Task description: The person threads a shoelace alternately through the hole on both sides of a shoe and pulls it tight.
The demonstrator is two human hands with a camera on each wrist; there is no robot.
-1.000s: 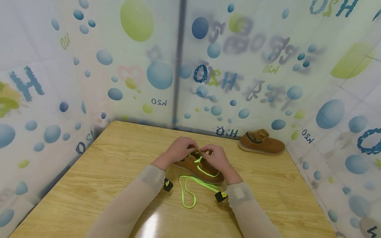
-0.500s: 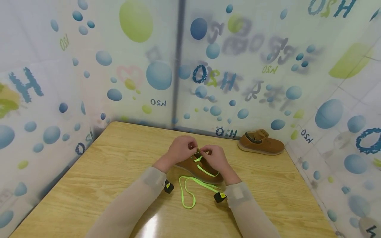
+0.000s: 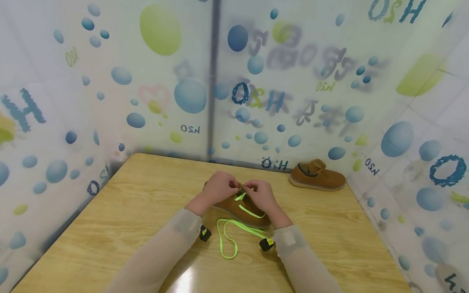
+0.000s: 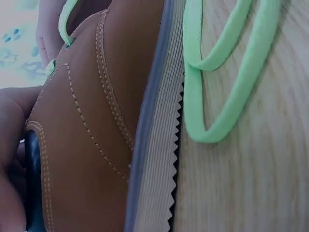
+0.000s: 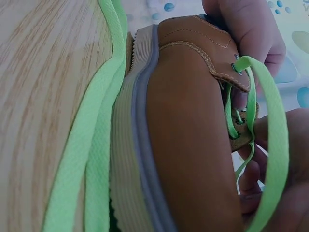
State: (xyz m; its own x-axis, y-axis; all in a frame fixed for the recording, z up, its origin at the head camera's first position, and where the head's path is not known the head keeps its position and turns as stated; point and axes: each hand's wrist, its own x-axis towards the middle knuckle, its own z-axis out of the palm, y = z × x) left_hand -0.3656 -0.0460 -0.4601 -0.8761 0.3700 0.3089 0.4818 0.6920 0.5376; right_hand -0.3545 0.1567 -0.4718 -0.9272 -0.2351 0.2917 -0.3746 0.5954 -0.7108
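Observation:
A brown shoe with a neon-green shoelace stands on the table between my hands, its toe toward the right. My left hand grips the upper near the ankle opening, its fingers beside the dark-lined collar. From the other side, my right hand pinches the lace at the far eyelet flap, fingertips close to the left hand's. Green strands run through several eyelets, and one loops wide across the right wrist view. The exact pinch point is partly hidden by fingers.
A long loop of the same lace lies on the wooden table in front of the shoe. A second brown shoe, with no lace visible, stands at the back right corner. A patterned curtain closes off the back and sides.
The hands stay together at the shoe's opening, their fingertips shifting only slightly. The whole head view has moved a little, so everything appears slightly further left.

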